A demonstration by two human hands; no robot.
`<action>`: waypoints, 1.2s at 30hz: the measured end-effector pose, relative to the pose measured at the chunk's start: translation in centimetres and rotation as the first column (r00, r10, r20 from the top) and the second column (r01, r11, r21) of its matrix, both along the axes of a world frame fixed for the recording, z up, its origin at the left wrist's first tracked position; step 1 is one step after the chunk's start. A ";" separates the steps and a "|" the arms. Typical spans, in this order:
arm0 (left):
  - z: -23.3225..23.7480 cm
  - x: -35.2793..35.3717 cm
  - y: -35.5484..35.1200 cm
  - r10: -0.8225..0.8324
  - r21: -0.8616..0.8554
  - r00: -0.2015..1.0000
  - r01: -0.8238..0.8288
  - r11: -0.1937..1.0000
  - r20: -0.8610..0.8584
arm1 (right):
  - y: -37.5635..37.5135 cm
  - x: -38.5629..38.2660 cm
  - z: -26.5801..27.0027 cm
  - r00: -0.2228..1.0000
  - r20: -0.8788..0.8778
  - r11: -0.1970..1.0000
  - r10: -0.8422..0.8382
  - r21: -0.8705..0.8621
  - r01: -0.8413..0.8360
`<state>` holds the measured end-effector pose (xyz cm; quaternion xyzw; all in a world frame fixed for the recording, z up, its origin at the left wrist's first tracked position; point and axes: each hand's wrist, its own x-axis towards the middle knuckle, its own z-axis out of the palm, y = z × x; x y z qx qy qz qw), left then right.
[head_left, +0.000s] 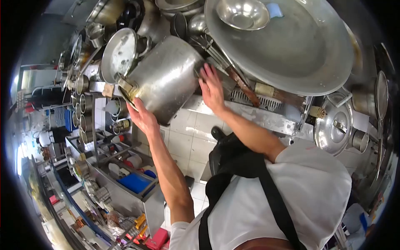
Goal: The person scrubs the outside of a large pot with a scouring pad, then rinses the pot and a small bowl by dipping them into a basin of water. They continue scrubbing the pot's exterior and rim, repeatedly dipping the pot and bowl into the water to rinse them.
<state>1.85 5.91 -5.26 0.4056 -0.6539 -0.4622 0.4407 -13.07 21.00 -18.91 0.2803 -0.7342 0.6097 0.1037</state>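
A large steel stockpot (pixel 164 75) lies tilted on its side in front of me, over the edge of the metal counter. My left hand (pixel 143 116) grips it at the left end, fingers closed around the rim near a riveted handle (pixel 125 85). At the opposite end, my right hand (pixel 212 89) presses against the pot, its fingers fairly straight and partly hidden at the contact. The pot's inside is turned out of sight. Just right of that hand lie several long-handled utensils, including one with a brown, worn handle (pixel 246 89).
A very wide metal basin (pixel 283 79) holds a steel bowl (pixel 243 14) and a blue cloth (pixel 274 10). Left of the stockpot leans a round pan (pixel 120 54). A lid (pixel 333 129) stands at right. Below are white floor tiles (pixel 183 125) and a steel unit (pixel 154 208).
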 end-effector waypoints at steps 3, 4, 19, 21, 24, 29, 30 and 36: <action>0.8 0.0 0.3 -0.007 -0.011 1.000 0.007 1.000 0.024 | -2.3 -1.6 4.1 0.998 -0.009 0.998 -0.066 -0.007 0.066; 0.8 0.0 0.6 0.012 0.004 0.999 -0.012 1.000 0.033 | -3.4 -3.5 6.7 0.997 -0.047 0.996 -0.069 0.059 0.072; 1.6 -0.1 2.0 0.081 -0.103 0.981 -0.064 0.993 0.174 | -8.0 -9.6 10.6 0.985 0.000 0.965 0.175 0.200 -0.172; 1.3 -0.2 1.7 0.099 -0.105 0.983 -0.083 0.991 0.157 | -2.6 -5.8 7.8 0.992 -0.071 0.990 0.107 0.099 -0.100; 1.1 -0.1 1.4 0.069 -0.235 0.987 -0.033 0.971 0.144 | -1.1 -5.0 7.7 0.993 0.014 0.988 0.118 0.094 -0.119; 1.5 -0.3 2.0 0.110 -0.132 0.978 -0.088 0.987 0.175 | -7.8 -10.4 11.5 0.982 0.054 0.925 0.179 0.331 -0.187; 1.4 -0.2 2.4 0.106 -0.127 0.979 -0.084 0.988 0.175 | -5.7 -9.3 10.5 0.983 0.054 0.924 0.175 0.336 -0.183; 1.3 -0.4 1.8 0.077 -0.189 0.988 -0.051 0.981 0.132 | -7.1 -11.5 10.2 0.976 0.053 0.931 0.209 0.294 -0.215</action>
